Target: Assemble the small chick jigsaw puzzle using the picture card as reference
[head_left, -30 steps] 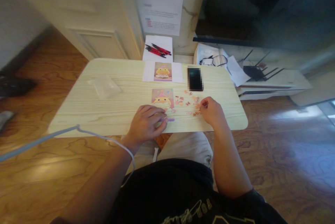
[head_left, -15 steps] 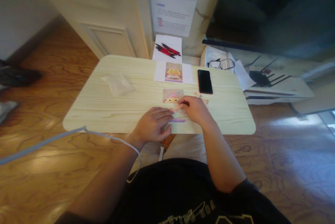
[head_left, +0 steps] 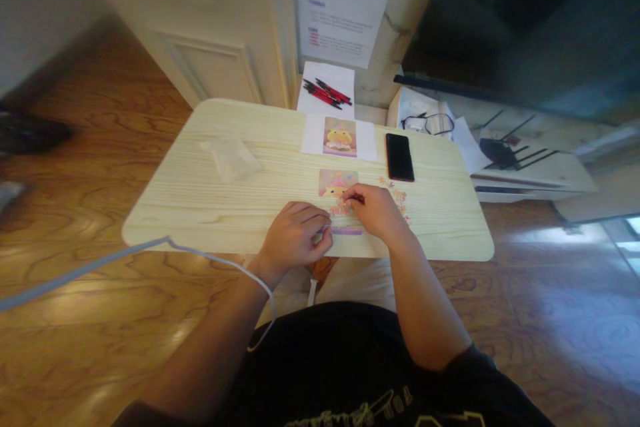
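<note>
A small, partly assembled jigsaw puzzle [head_left: 337, 178] lies near the table's front edge, showing a yellow cartoon figure in a pink hat. Its purple bottom strip [head_left: 347, 231] shows below a gap-filled middle with reddish pieces. My left hand [head_left: 296, 235] rests at the puzzle's left side, fingers curled and thumb drawn up against the index finger; whatever is between them is hidden. Over the right part of the puzzle, my right hand [head_left: 374, 209] pinches what looks like a tiny puzzle piece, mostly covered by the fingertips. Loose orange puzzle pieces [head_left: 400, 197] lie to its right.
Behind the puzzle, a printed picture [head_left: 340, 137] of the figure lies on white paper. A black phone [head_left: 400, 156] is at right, a translucent plastic bag [head_left: 233, 159] at left. Red pens [head_left: 327, 92] lie beyond the table [head_left: 200, 207]. A pale cable [head_left: 215, 258] crosses my left wrist.
My left thumb has bent up toward the index finger. My right hand stays in a pinch over the puzzle, shifted slightly, uncovering more loose pieces. The whole view has shifted a little.
</note>
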Motion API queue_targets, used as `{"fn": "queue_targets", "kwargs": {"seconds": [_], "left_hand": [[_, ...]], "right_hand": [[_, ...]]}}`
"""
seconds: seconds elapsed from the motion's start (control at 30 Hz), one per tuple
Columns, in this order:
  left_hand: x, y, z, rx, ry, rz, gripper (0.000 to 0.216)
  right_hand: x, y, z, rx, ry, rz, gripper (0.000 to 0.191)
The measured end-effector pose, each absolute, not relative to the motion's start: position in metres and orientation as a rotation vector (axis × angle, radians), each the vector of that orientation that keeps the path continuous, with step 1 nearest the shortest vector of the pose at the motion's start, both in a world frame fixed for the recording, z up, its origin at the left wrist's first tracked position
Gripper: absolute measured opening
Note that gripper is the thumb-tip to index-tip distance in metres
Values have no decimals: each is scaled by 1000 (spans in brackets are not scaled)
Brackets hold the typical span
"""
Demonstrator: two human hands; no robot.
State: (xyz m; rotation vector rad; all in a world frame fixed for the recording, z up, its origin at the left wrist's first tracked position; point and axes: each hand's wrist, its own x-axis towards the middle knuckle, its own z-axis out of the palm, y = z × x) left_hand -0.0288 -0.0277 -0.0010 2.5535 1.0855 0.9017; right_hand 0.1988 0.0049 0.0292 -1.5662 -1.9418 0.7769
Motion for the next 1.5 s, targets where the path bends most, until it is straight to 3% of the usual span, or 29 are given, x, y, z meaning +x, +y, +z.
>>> {"fn": "queue_targets", "kwargs": {"seconds": [0.3, 0.6, 0.87, 1.5], "left_hand": [[-27, -16, -2, 2256, 1473, 979, 19], [-29, -13, -3, 2247, 1374, 933, 30], [-31, -13, -5, 2184, 1342, 992, 25], [-29, -11, -2, 2212, 1412, 889, 20]], "right_hand": [[186, 4, 30, -1503, -1985, 774, 24], [175, 5, 32, -1390, -1999, 817, 23], [172, 5, 29, -1383, -1884, 976, 22], [185, 4, 28, -1435, -1783, 773, 23]]}}
